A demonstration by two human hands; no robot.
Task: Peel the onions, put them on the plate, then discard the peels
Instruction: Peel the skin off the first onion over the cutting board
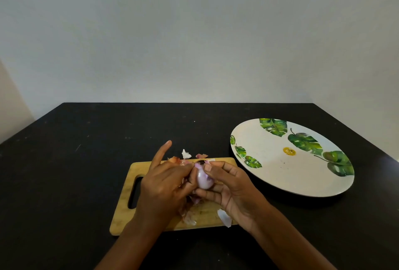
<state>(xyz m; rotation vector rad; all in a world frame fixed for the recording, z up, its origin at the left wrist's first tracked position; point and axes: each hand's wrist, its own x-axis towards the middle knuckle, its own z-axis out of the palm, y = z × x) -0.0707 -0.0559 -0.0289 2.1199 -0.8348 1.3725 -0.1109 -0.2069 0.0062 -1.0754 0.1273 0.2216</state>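
A small purple onion (203, 180), mostly bare of skin, is held just above the wooden cutting board (126, 213). My right hand (228, 189) curls round it from the right, thumb on its top. My left hand (166, 185) pinches at the onion's left side, with the index finger sticking up. Loose peels (224, 217) lie on the board near my wrists, and more peels (186, 154) lie at the board's far edge. The white plate (280, 174) with green leaf prints sits to the right and holds no onion.
Everything rests on a black table (75, 161) against a pale wall. The board's handle slot (135, 193) faces left. The plate nearly touches the board's far right corner.
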